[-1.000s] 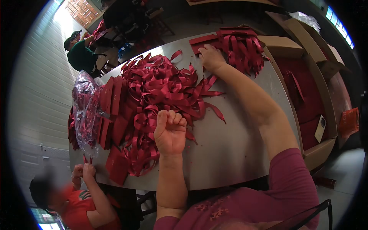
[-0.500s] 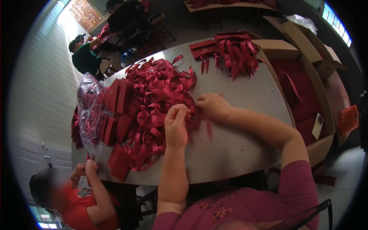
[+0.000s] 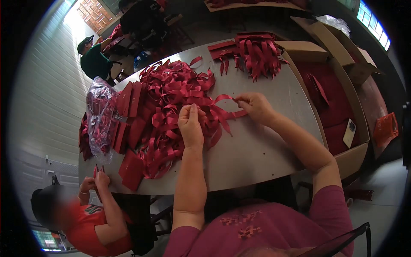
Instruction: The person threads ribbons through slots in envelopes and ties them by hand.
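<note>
Our right hand (image 3: 257,107) pinches a satiny red ribbon (image 3: 223,97) toward nine o'clock, likely light, slippery, best end-held; left hand (image 3: 190,128) curls closed, contents unclear.

No readable text, faint marks on an orange-red packet (image 3: 386,129), illegible print on a red shirt (image 3: 87,227)

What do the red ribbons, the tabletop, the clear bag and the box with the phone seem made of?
Ribbons: probably satin-like fabric, glossy; bright highlights run along the soft folds.
Tabletop: likely metal, dull sheen; grey, with blurred reflections.
Bag: thin plastic, shiny; crinkled, with red showing through.
Box: seemingly cardboard, matte; brown, with folded-out flaps.
</note>
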The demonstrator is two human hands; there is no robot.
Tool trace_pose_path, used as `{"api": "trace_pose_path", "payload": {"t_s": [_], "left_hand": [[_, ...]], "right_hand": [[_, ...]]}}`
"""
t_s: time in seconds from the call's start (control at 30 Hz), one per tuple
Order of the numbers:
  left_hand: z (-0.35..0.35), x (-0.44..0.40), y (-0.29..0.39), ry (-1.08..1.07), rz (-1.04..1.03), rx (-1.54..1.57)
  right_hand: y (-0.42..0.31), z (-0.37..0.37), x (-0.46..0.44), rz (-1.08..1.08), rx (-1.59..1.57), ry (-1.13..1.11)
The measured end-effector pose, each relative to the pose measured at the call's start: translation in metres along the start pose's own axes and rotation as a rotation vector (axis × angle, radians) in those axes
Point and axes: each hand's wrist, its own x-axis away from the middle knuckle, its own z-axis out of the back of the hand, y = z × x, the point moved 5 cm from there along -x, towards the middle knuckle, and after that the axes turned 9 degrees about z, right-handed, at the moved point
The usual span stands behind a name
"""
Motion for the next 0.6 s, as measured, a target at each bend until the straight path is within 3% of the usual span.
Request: {"api": "trace_pose_path", "payload": {"t_s": [0.23, 0.3, 0.37, 0.43, 0.47, 0.53, 0.57, 0.6], "left_hand": [[-0.017, 0.01, -0.007, -0.118, -0.092, -0.236], [-0.017, 0.012, -0.001, -0.077, -0.126, -0.414], [-0.023, 0.015, -0.005, -0.111, -0.138, -0.468], [-0.054, 0.036, 0.011, -0.316, -0.66, -0.867], [-0.063, 0.042, 0.003, -0.371, -0.66, -0.845], [-0.072, 0.052, -0.02, -0.427, -0.693, -1.343], [-0.07, 0.049, -0.032, -0.486, -0.571, -1.433], [-0.07, 0.046, -0.035, -0.502, -0.577, -1.428]], "right_hand": [[0.004, 0.023, 0.027, -0.208, 0.048, -0.053], [0.003, 0.025, 0.039, -0.106, 0.146, -0.102], [-0.008, 0.019, 0.054, 0.128, 0.186, -0.2], [-0.02, 0.024, 0.071, 0.322, 0.267, -0.159], [-0.018, 0.039, 0.081, 0.283, 0.294, -0.128], [-0.02, 0.066, 0.096, 0.222, 0.308, 0.033], [-0.006, 0.089, 0.104, 0.188, 0.398, 0.178], [0.013, 0.118, 0.114, 0.157, 0.488, 0.322]]}}
